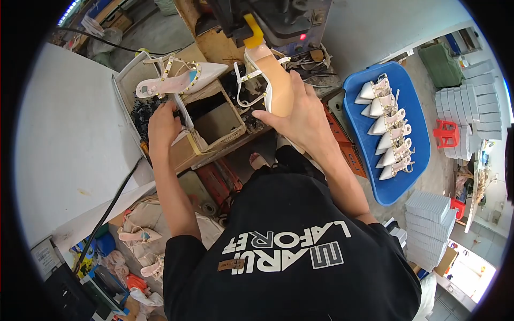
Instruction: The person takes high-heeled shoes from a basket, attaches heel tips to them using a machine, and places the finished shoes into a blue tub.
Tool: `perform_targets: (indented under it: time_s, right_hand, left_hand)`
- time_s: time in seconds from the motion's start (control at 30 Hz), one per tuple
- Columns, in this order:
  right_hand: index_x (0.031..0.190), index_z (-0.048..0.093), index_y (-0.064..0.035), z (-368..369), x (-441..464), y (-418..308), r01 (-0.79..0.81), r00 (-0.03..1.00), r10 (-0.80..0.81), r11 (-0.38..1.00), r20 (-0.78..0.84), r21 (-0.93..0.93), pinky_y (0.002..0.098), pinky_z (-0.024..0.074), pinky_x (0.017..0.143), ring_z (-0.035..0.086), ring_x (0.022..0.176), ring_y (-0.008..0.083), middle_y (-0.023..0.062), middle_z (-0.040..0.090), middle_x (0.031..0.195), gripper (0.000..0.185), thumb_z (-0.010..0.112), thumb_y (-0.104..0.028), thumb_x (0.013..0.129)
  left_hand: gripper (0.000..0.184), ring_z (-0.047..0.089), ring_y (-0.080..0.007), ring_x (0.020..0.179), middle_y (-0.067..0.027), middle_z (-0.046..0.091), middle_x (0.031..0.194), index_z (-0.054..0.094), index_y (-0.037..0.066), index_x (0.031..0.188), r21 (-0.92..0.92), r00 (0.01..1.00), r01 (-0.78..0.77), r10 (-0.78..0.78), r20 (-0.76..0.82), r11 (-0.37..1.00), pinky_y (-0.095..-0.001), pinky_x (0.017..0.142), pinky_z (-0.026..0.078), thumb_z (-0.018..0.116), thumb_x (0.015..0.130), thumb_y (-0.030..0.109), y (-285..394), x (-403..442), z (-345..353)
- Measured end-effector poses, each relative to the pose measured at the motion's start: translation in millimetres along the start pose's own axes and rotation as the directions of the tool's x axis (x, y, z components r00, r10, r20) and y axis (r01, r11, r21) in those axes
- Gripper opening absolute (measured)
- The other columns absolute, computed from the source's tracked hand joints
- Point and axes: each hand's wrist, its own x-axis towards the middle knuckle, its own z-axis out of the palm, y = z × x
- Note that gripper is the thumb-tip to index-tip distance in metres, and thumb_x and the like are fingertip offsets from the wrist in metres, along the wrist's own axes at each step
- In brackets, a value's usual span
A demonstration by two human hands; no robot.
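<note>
My right hand (308, 115) is closed around a white studded strappy shoe (278, 80), thumb on one side and fingers on the other. Its tan sole faces me, and its heel end is up against the yellow piece (253, 32) of a dark machine (284, 21). At the left, my left hand (164, 125) reaches into a box among small black parts (142, 115). Its fingers are curled and partly hidden, so what they pinch cannot be made out. Just above that hand, another white studded shoe (182, 80) lies across the boxes.
An open cardboard box (241, 130) stands between my hands. To the right is a blue tub (369, 176) with several white studded shoes. More shoes (140, 235) lie at lower left. Stacked grey-white boxes (428, 216) and red stools (446, 134) stand further right. A red light glows on the machine.
</note>
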Motion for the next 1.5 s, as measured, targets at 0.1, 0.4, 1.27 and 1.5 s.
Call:
perform_targets:
  time_s: [0.1, 0.4, 1.27, 1.5]
  right_hand:
    - [0.137, 0.035, 0.012, -1, 2, 1, 0.044, 0.999, -0.044, 0.999, 0.0, 0.015, 0.0485, 0.0516, 0.088, 0.06, 0.102, 0.0491, 0.0366, 0.058, 0.108, 0.102, 0.087, -0.043, 0.068]
    - [0.139, 0.032, 0.0111, -12, 1, -1, 0.037, 0.997, -0.041, 0.998, 0.071, 0.058, 0.0506, 0.0519, 0.087, 0.06, 0.101, 0.0507, 0.0354, 0.055, 0.112, 0.105, 0.086, -0.047, 0.069]
    - [0.131, 0.049, 0.005, 9, 16, 23, 0.121, 0.993, -0.117, 0.962, -0.033, 0.245, 0.0453, 0.0452, 0.099, 0.057, 0.112, 0.0412, 0.0264, 0.06, 0.115, 0.083, 0.084, -0.034, 0.067]
    - [0.139, 0.038, -0.0003, -4, 8, 24, -0.016, 0.998, -0.006, 0.946, 0.067, 0.323, 0.0483, 0.0525, 0.088, 0.06, 0.101, 0.0467, 0.0275, 0.05, 0.116, 0.09, 0.081, -0.039, 0.071]
  left_hand:
    - [0.023, 0.062, -0.0423, 0.09, -0.0199, 0.063, 0.096, 0.06, 0.001, 0.095, 0.004, 0.997, 0.071, -0.071, 0.001, 0.997, -0.0484, 0.08, 0.051, 0.066, 0.072, 0.002, 6, 0, -6]
    - [0.012, 0.064, -0.032, 0.067, -0.0196, 0.065, 0.074, 0.064, 0.0, 0.084, -0.259, 0.91, 0.201, -0.278, -0.308, 0.945, -0.0389, 0.065, 0.05, 0.067, 0.073, 0.006, -4, -7, 15]
    - [0.026, 0.05, -0.0124, 0.07, -0.0107, 0.057, 0.094, 0.054, -0.006, 0.118, -0.561, 0.977, 0.071, -0.057, 0.207, -0.825, -0.0195, 0.056, 0.042, 0.054, 0.102, 0.015, 76, -18, 41]
    - [0.014, 0.055, -0.0141, 0.079, -0.0069, 0.062, 0.092, 0.063, -0.004, 0.104, -0.597, 0.953, 0.132, -0.064, 0.295, -0.792, -0.0236, 0.057, 0.042, 0.059, 0.092, 0.0, 109, -4, 121]
